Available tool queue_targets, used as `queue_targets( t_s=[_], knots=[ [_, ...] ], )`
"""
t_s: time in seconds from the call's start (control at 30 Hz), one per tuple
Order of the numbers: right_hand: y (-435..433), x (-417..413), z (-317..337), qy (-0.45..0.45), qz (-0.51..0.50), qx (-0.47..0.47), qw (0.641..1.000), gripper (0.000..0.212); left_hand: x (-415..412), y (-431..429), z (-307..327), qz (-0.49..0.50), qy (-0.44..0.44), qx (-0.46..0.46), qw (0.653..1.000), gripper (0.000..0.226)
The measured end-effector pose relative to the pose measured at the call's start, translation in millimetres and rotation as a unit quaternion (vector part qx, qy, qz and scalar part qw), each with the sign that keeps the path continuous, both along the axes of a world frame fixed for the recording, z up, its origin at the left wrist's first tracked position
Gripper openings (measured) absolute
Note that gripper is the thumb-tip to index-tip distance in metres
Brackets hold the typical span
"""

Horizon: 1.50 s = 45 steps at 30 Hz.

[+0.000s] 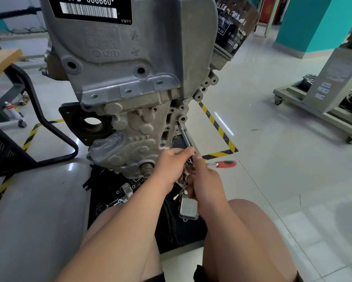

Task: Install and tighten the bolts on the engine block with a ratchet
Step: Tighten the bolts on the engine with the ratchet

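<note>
While the left hand (170,166) and right hand (204,181) are clamping curled fingers on the near end of the bar (185,136), its axis is running up and away to the right edge of the block (130,78).

Engine block (130,88) behind left hand (169,165) and right hand (204,180), ratchet (185,137) in both, screwdriver (224,164) on floor to their right, chair (38,119) far left.
</note>
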State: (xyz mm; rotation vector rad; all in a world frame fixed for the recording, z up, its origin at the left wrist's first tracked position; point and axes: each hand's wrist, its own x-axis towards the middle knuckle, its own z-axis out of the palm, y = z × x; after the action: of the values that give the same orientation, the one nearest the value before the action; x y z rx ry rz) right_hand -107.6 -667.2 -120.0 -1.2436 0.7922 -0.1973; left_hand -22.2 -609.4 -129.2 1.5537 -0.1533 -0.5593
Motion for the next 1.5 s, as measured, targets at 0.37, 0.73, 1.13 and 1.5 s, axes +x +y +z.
queue_targets(
  t_s=[0.37,0.73,1.13,1.5],
  knots=[
    [0,4,-11,-0.034,-0.031,-0.216,0.975,0.031,4,-1,-4,-0.008,0.014,0.02,1.0,0.03],
    [3,4,2,-0.034,0.016,0.247,0.968,0.053,4,2,3,-0.068,0.043,0.022,0.997,0.036],
    [2,0,-3,-0.008,-0.016,-0.072,0.997,0.05,5,-1,1,-0.029,0.004,0.037,0.999,0.041],
    [0,1,-7,-0.037,-0.034,-0.283,0.958,0.038,7,2,4,-0.046,0.038,0.007,0.998,0.033]
  ],
)
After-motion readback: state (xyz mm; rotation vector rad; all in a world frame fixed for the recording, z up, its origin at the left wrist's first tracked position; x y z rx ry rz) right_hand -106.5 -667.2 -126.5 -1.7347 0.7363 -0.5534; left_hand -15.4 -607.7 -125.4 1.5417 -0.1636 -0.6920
